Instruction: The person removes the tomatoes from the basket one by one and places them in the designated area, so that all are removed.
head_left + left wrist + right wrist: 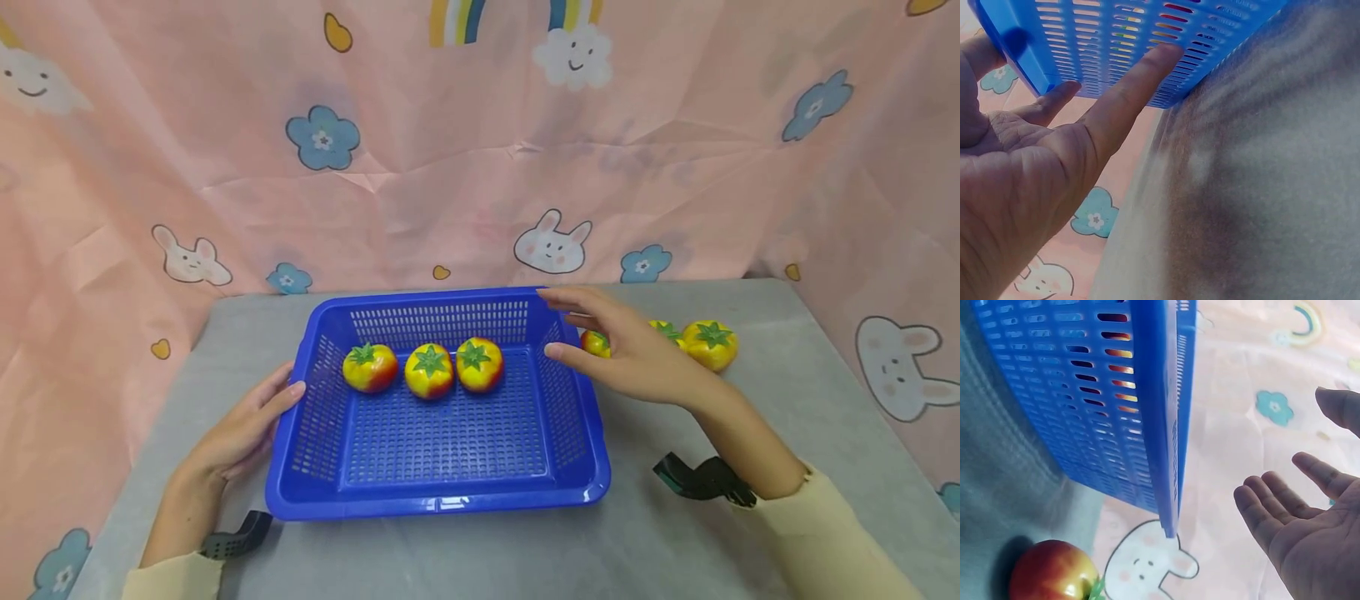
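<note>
A blue plastic basket [442, 508] with slotted walls stands before me, with three yellow-and-red tomato-like fruits [430, 372] in a row inside it, each with a green star-shaped top. My left hand [243, 425] grips the basket's left side, thumb over the rim and fingertips against the slotted outer wall in the left wrist view. Above the right rim hovers my right hand [630, 350], empty, fingers spread and apart from the basket. More such fruits [711, 344] lie on the table past that hand, partly hidden behind it; one red-and-yellow fruit [1054, 572] shows beneath the basket's rim in the right wrist view.
A grey cloth-like tabletop [480, 558] lies under the basket. Behind and beside it hangs a pink curtain [435, 183] printed with rabbits, flowers and clouds. Black wrist straps [701, 479] sit on both forearms, below cream sleeves.
</note>
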### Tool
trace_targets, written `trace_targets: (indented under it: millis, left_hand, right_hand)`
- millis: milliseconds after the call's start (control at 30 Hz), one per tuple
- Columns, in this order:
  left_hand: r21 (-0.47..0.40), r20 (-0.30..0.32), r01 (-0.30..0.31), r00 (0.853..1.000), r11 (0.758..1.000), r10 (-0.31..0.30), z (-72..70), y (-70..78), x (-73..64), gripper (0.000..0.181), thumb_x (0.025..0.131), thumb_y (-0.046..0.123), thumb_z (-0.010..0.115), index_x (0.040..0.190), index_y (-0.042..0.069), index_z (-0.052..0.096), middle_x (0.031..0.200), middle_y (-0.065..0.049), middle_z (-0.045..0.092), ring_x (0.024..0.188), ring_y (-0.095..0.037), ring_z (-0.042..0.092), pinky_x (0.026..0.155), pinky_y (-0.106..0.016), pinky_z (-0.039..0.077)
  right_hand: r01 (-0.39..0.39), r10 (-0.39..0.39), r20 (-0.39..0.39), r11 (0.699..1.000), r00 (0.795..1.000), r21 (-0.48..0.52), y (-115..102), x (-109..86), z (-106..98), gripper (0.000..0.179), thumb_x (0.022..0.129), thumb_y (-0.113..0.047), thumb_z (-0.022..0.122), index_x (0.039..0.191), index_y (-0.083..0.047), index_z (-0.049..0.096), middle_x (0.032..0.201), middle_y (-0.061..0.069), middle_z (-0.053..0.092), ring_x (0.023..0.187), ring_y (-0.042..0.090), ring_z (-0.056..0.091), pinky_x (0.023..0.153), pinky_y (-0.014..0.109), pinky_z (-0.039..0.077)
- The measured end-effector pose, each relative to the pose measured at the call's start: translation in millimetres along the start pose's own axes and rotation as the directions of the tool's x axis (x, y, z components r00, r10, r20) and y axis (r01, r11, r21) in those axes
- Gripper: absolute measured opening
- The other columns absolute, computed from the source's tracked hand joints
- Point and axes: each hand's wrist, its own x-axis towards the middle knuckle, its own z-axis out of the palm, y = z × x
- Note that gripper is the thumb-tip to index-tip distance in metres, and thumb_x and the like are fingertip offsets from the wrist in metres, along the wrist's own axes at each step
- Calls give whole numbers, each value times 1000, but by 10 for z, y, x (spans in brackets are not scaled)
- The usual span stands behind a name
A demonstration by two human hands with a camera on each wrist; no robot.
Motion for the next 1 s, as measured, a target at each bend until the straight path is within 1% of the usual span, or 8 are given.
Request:
trace_targets:
  millis: [100,200,467,600,700,800,900,1000]
  left_hand:
    - [0,-1,2,1000,1000,-2,5,-14,-1,70,117,29,37,169,6,-3,132,7,68,113,-18,77,91,-45,66]
    - [-3,3,3,1000,1000,-3,9,-27,3,70,117,29,36,170,6,-3,132,7,68,113,-18,77,91,-45,66]
    - [3,8,-16,1000,1000,16,6,-20,7,69,117,28,35,169,5,-3,130,8,69,112,-17,77,90,-43,67]
    - [2,16,-17,1000,1000,17,-6,-14,3,69,117,28,35,169,5,-5,131,9,69,113,-16,77,91,-43,67]
    - [-3,22,-16,1000,1000,16,-15,-12,1,69,117,28,35,169,6,-4,131,9,69,113,-16,76,91,-44,66]
    - [-9,23,-19,1000,1000,19,-22,-9,0,68,117,27,35,169,6,-3,130,8,70,112,-17,76,90,-44,67]
    - [-21,28,-23,999,1000,24,-25,-8,-1,68,117,26,35,169,7,-3,131,8,70,113,-17,76,90,-44,67]
    - [-33,33,-28,999,999,29,-25,-13,-5,67,117,25,35,170,8,-2,132,8,69,114,-17,76,91,-43,66]
  right_hand:
    - [-8,9,26,1000,1000,-28,-54,48,20,62,102,-24,73,158,-16,47,167,11,42,151,38,48,120,61,46]
    - [-12,15,48,998,999,-56,-90,101,36,63,102,-26,73,159,-17,47,168,13,40,150,40,49,116,62,49]
    - [-8,20,135,996,991,-90,-148,330,78,65,101,-28,73,159,-16,46,168,13,40,149,40,51,117,58,50]
    - [-7,38,179,985,983,-174,-199,442,106,66,101,-35,72,159,-17,47,166,11,44,151,37,49,117,61,49]
    - [-1,50,208,974,977,-228,-236,512,167,65,101,-38,71,159,-17,48,164,11,47,153,36,46,120,63,46]
    - [11,47,235,970,971,-241,-267,586,249,64,102,-37,70,158,-15,49,163,12,49,154,36,45,122,62,44]
    - [29,40,270,968,962,-248,-283,659,333,62,103,-35,69,157,-12,50,160,13,51,153,36,46,123,60,44]
    - [27,56,305,965,951,-263,-296,722,403,61,103,-34,68,157,-10,50,159,15,52,149,35,50,122,58,46]
